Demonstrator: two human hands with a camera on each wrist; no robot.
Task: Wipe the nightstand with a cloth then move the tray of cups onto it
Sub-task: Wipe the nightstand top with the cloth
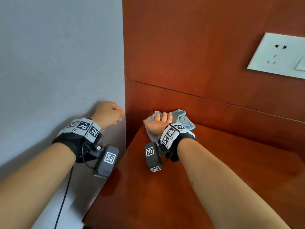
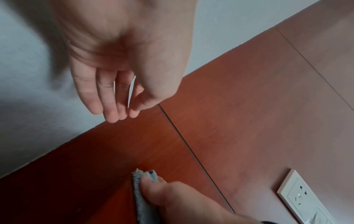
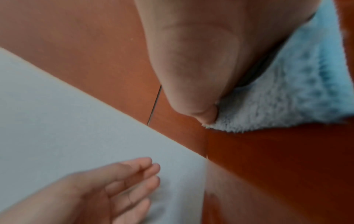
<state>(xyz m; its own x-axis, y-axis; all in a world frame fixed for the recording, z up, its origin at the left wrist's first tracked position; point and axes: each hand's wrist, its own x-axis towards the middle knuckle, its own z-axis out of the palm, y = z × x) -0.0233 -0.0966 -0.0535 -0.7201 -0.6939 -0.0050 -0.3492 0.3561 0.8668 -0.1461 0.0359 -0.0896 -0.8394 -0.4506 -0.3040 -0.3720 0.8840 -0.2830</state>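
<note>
A light blue fluffy cloth (image 1: 180, 119) lies at the far left corner of the red-brown nightstand (image 1: 214, 171). My right hand (image 1: 158, 122) presses flat on it with straight fingers. In the right wrist view the thumb (image 3: 191, 68) lies along the edge of the cloth (image 3: 287, 98). My left hand (image 1: 109, 114) hangs off the nightstand beside the grey wall, fingers loosely curled and holding nothing; the left wrist view shows this hand (image 2: 118, 91) empty. The tray of cups is not in any view.
A grey wall (image 1: 57, 63) runs along the nightstand's left side. A red-brown wood panel (image 1: 198, 47) rises behind it, with a white socket plate (image 1: 279, 55) at the upper right. The nightstand's left edge (image 1: 105, 187) borders a narrow gap beside the wall.
</note>
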